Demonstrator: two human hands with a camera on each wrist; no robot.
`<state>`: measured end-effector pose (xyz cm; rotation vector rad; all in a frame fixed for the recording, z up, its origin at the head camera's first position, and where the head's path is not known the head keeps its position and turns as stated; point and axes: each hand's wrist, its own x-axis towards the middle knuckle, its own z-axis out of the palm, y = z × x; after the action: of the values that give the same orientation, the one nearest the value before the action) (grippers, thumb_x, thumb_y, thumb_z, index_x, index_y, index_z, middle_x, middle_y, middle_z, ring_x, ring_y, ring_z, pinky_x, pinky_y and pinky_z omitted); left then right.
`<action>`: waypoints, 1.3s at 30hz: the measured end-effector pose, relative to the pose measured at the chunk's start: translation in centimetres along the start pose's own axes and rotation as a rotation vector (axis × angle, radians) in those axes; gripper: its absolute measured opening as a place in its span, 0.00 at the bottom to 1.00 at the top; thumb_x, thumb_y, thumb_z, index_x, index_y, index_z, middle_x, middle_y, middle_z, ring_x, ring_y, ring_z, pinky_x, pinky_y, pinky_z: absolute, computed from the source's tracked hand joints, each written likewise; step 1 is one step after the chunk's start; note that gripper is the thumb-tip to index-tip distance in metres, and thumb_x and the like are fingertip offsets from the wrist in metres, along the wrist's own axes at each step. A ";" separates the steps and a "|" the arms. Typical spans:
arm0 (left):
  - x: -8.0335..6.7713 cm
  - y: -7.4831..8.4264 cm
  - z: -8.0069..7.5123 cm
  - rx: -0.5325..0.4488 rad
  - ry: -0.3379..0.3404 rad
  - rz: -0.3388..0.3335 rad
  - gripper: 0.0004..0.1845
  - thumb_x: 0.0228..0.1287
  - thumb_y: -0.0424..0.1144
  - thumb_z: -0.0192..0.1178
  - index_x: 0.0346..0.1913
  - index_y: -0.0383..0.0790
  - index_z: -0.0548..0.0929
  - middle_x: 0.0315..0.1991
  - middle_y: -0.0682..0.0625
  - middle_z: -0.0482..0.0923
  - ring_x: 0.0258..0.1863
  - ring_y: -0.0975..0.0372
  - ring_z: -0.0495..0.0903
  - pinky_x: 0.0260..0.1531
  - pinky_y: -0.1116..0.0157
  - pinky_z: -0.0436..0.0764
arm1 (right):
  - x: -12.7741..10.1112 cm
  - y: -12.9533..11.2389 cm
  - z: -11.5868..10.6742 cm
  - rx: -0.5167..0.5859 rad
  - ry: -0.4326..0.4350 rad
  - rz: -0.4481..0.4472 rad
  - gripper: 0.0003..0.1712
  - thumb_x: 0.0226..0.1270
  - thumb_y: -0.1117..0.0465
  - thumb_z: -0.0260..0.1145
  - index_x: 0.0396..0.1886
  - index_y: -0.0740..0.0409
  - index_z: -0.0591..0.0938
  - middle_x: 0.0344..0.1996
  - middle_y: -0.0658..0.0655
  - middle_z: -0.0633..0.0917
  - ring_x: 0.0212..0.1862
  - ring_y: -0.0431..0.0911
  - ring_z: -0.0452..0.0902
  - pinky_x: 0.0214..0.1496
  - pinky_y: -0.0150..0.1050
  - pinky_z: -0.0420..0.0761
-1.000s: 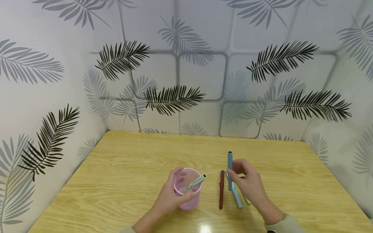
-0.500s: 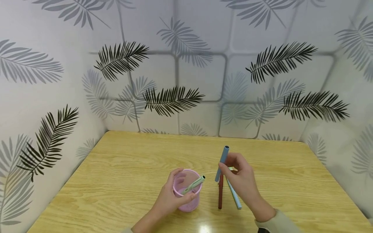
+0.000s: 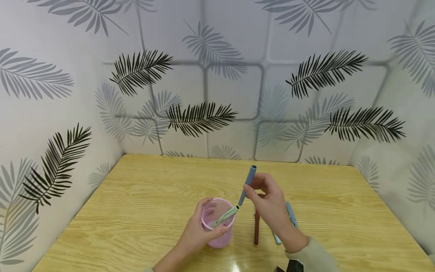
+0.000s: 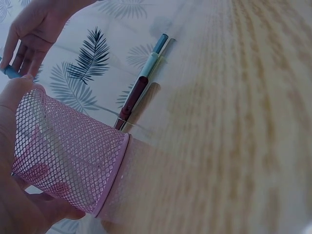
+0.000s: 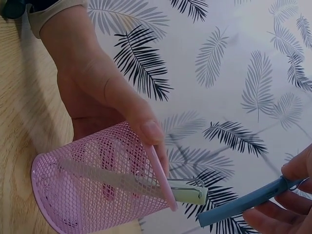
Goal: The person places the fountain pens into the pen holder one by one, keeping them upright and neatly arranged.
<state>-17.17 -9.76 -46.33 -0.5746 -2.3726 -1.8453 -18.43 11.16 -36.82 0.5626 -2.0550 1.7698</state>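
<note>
A pink mesh pen cup (image 3: 221, 240) stands upright on the table, and my left hand (image 3: 195, 226) grips it around the side and rim. Inside it leans a light green pen (image 3: 227, 216), its clip end sticking out past the rim. My right hand (image 3: 270, 202) pinches a blue pen (image 3: 249, 181) between thumb and fingers, up and to the right of the cup. In the right wrist view, the lower end of this blue pen (image 5: 234, 208) is close to the green pen's top, with a small gap between them.
On the table right of the cup lie a dark red pen (image 3: 256, 231), a light blue pen (image 3: 277, 238) and a blue pen (image 3: 291, 214), partly hidden by my right hand and forearm. Leaf-patterned panels (image 3: 234, 139) border the table's back and sides.
My right hand has moved left and away from me with the blue pen, from over the loose pens towards the cup, and the pen has tilted. My left hand and the cup stay put.
</note>
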 end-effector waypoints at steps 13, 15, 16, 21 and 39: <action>-0.1 -0.1 0.3 -0.004 0.017 0.002 0.42 0.50 0.46 0.71 0.65 0.50 0.58 0.58 0.43 0.69 0.55 0.49 0.71 0.51 0.50 0.74 | 0.0 -2.0 1.6 0.009 0.008 -0.013 0.13 0.58 0.77 0.63 0.43 0.71 0.74 0.34 0.65 0.79 0.36 0.45 0.78 0.35 0.32 0.81; 0.0 -0.2 0.3 0.001 0.019 0.004 0.42 0.50 0.44 0.71 0.66 0.49 0.58 0.58 0.42 0.69 0.56 0.48 0.71 0.51 0.50 0.74 | 0.0 -1.9 1.7 0.011 0.000 -0.009 0.13 0.58 0.76 0.63 0.43 0.71 0.74 0.34 0.65 0.79 0.37 0.45 0.78 0.35 0.32 0.81; 0.1 -0.2 0.3 -0.001 0.019 0.010 0.42 0.51 0.43 0.71 0.66 0.47 0.58 0.58 0.41 0.69 0.56 0.47 0.71 0.51 0.49 0.74 | 0.1 -1.9 1.7 0.009 -0.004 -0.006 0.13 0.58 0.76 0.63 0.43 0.70 0.74 0.34 0.64 0.79 0.36 0.45 0.78 0.35 0.32 0.81; 0.3 -0.2 0.2 -0.006 0.014 0.027 0.43 0.50 0.40 0.71 0.66 0.44 0.57 0.58 0.37 0.68 0.57 0.44 0.69 0.52 0.46 0.72 | 0.1 -1.8 1.9 -0.013 -0.020 0.026 0.13 0.58 0.74 0.64 0.44 0.68 0.74 0.35 0.63 0.80 0.37 0.45 0.78 0.35 0.32 0.81; -0.2 -0.2 0.1 -0.017 0.014 -0.005 0.42 0.51 0.44 0.70 0.66 0.49 0.57 0.59 0.43 0.68 0.57 0.49 0.70 0.52 0.50 0.74 | -0.4 0.8 2.5 -0.094 -0.142 0.106 0.10 0.61 0.68 0.65 0.41 0.58 0.76 0.34 0.55 0.81 0.40 0.48 0.77 0.40 0.37 0.80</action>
<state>-17.07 -9.80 -46.59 -0.5562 -2.3535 -1.8674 -18.59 8.84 -38.08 0.5764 -2.2902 1.7246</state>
